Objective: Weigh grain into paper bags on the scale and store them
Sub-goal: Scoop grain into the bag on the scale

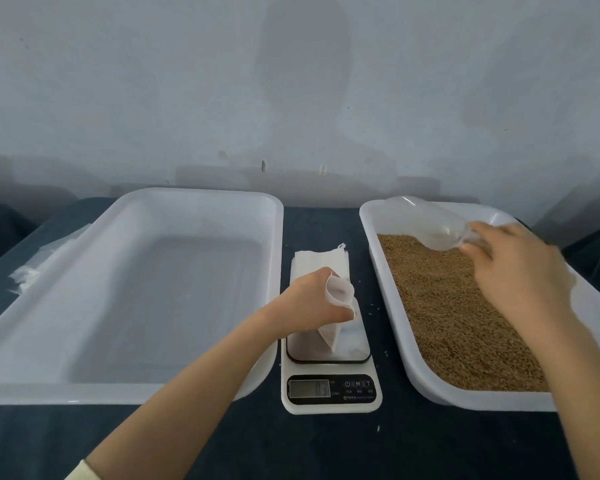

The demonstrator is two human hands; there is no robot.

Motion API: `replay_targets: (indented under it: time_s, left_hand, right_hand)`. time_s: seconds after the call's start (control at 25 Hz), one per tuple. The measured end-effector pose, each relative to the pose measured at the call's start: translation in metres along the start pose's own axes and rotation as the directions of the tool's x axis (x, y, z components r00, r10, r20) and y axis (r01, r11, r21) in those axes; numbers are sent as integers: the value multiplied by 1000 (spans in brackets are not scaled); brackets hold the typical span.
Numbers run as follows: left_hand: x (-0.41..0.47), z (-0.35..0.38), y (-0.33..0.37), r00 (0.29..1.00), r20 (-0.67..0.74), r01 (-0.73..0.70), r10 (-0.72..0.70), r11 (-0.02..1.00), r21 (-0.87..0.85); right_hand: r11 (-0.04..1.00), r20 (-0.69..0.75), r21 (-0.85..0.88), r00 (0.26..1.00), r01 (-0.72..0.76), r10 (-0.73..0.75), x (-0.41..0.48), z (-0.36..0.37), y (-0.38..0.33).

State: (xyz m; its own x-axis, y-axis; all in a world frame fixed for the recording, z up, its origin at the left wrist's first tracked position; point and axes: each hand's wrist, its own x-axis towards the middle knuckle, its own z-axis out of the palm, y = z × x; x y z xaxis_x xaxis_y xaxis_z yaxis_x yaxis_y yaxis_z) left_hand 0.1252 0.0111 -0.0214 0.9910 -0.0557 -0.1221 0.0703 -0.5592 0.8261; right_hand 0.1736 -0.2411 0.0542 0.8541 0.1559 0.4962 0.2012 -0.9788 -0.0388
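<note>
Head | left hand (310, 301) grips bag (341, 295) on scale (331, 407) | right hand (520, 271) apparently grips scoop (430, 223)

Plain indoor weighing station: bare wall (291, 81), dark-covered table (326, 448), digital scale (330, 390), white grain tray (388, 289).

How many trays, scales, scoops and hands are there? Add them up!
Trays: 2
Scale: 1
Scoop: 1
Hands: 2, left hand holding a bag, right hand holding the scoop
Total: 6
</note>
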Motion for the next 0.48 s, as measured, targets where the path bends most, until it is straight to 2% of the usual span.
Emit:
replay_targets:
  time_s: [0.04,0.12,0.28,0.4,0.48]
  left_hand:
    - [0,0,0,1000,-3,3,-3,1000,2]
    - [0,0,1,1000,-5,8,-8,1000,8]
    - [0,1,1,1000,-2,0,0,1000,11]
    - [1,1,1,1000,-2,3,-3,1000,18]
    - [0,1,1,1000,2,11,-11,1000,17]
  right_hand:
    - [997,88,-2,993,-77,77,-5,11,8]
    - [991,181,-23,974,-133,135,-16,30,23]
    - [978,247,-37,947,-204,207,-27,42,37]
    - [982,303,-31,934,-189,189,-25,47,38]
    - [983,289,-22,940,-182,180,-24,50,37]
